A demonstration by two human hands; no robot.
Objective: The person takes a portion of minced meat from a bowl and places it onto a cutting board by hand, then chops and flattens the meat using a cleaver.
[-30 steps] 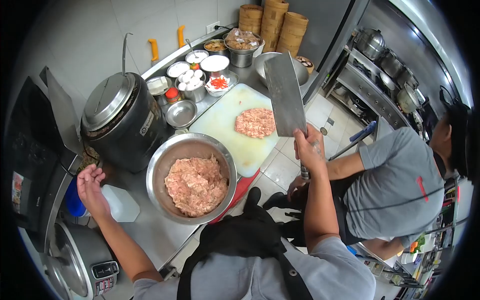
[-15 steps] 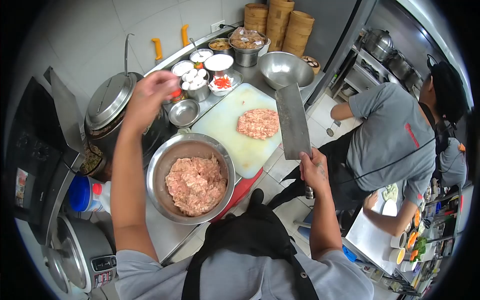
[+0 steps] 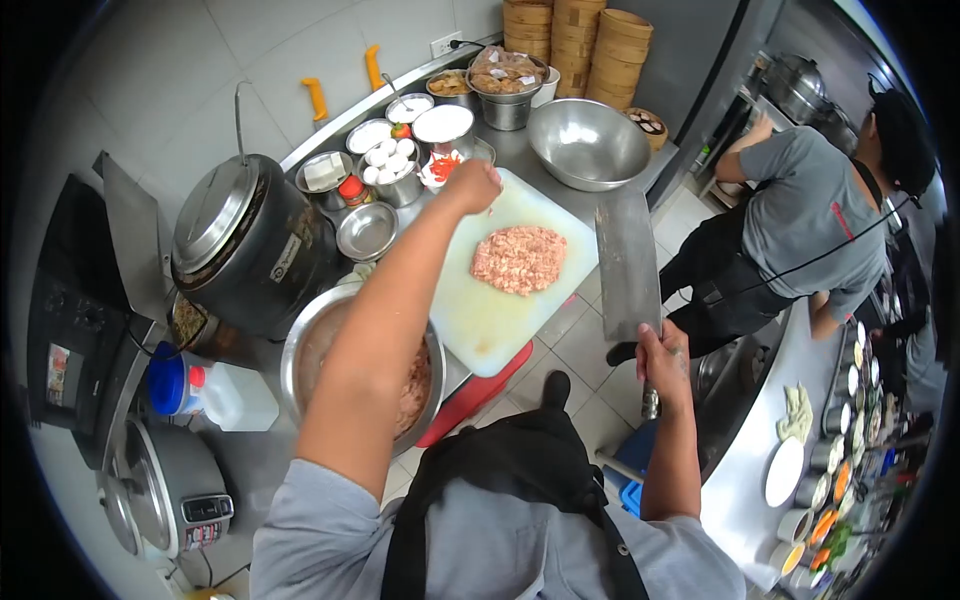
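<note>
Cleaver: dull grey metal blade, matt. Board: white plastic, smooth, faint sheen. Mince: pink, coarse, wet-looking. Bowl: brushed steel, shiny inside. Pot: black body, glossy; lid ribbed metal. Steamers: pale bamboo, matt. Counter: steel. Apron: black cloth.

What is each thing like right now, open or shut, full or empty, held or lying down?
Cleaver: held upright in the right hand.
Left hand: closed, over the cutting board.
Minced meat: flat patty lying on the board.
Black pot: lid shut.
Big steel bowl: empty.
</note>
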